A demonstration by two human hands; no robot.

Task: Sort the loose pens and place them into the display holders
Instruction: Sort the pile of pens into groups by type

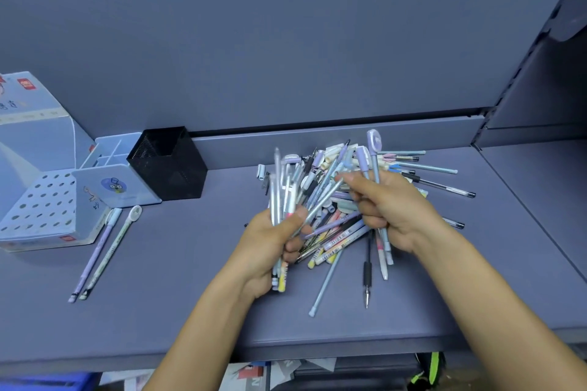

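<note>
A heap of loose pens (pixel 409 168) and caps lies on the grey shelf, right of centre. My left hand (pixel 270 247) grips a bundle of several pens (pixel 281 187) that stands upright above the heap's left side. My right hand (pixel 390 209) grips a few pale purple pens (pixel 374 152), one topped with a round purple cap, and its fingertips pinch another slim pen (pixel 324 200) from the heap. Left of the heap stand a black mesh holder (pixel 168 165), a pale blue divided holder (pixel 108 178) and a white display box with rows of holes (pixel 41 203).
Two pens (pixel 101 251) lie side by side on the shelf in front of the perforated box. A black pen (pixel 367 276) and a pale blue one (pixel 327 282) stick out of the heap toward the shelf's front edge (pixel 286 349). A shelf upright (pixel 521 79) rises at right.
</note>
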